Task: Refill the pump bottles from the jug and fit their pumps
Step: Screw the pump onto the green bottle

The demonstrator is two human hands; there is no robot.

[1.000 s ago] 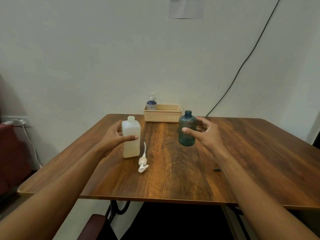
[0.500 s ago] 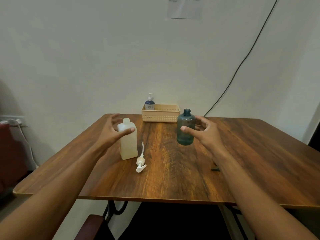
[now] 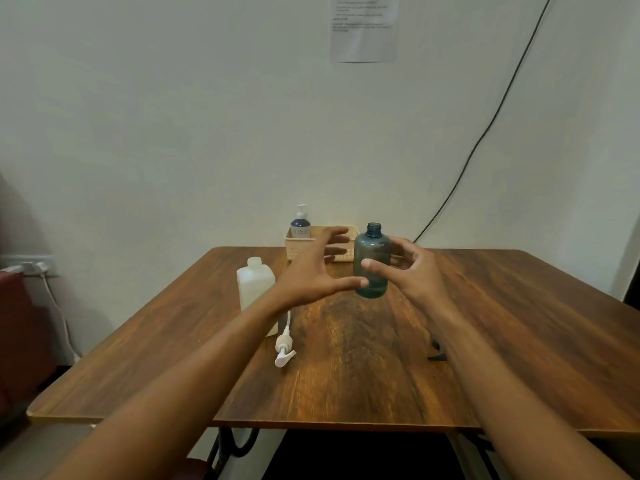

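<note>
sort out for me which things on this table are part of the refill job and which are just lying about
Part of the job:
- translucent white rectangular plastic jug
- open-necked teal plastic bottle
- loose white plastic pump head
- dark blue pump bottle in the beige plastic basket

Just lying about:
- small dark object by the right forearm
- printed paper sheet on the wall
- black wall cable

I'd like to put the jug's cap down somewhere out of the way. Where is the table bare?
The right half of the table is bare from the right hand to the far edge, apart from a small dark item. The near strip is open too. It is crowded around the white jug, loose pump, teal bottle and basket.
</note>
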